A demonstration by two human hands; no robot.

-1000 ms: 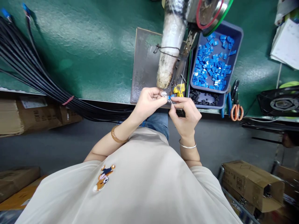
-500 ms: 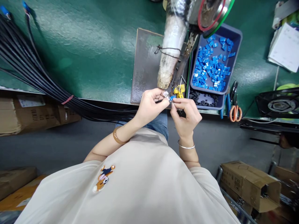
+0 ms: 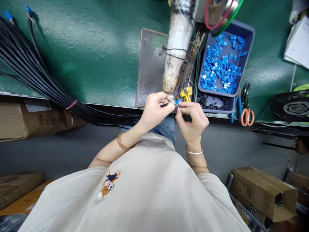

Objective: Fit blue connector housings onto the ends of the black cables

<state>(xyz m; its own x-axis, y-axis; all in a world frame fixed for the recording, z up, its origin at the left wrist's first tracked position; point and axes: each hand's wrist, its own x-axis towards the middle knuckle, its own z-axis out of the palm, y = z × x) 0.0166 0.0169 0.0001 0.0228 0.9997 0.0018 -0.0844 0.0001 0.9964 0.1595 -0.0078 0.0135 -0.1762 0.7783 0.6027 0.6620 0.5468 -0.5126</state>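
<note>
My left hand (image 3: 155, 108) pinches the end of a black cable (image 3: 164, 105), close under the taped nozzle (image 3: 170, 79). A small blue connector (image 3: 178, 101) sits at the cable's end, between the fingertips of both hands. My right hand (image 3: 191, 119) is closed with thumb and forefinger on that connector's right side. Thin wires seem to run into it, but the fingers hide most of them. Just behind the fingertips stands a yellow clip-like piece (image 3: 186, 93).
A bin of blue connectors (image 3: 249, 48) stands at the right over a bin of small black parts (image 3: 233, 108). Orange-handled scissors (image 3: 247, 116) and blue-handled pliers (image 3: 238, 104) lie beside them. A bundle of black cables (image 3: 48, 82) crosses the left edge of the green table (image 3: 101, 58).
Both hands keep almost the same place and grip on the cable and connector. The view has shifted slightly, so the bins and scissors appear a little farther right.
</note>
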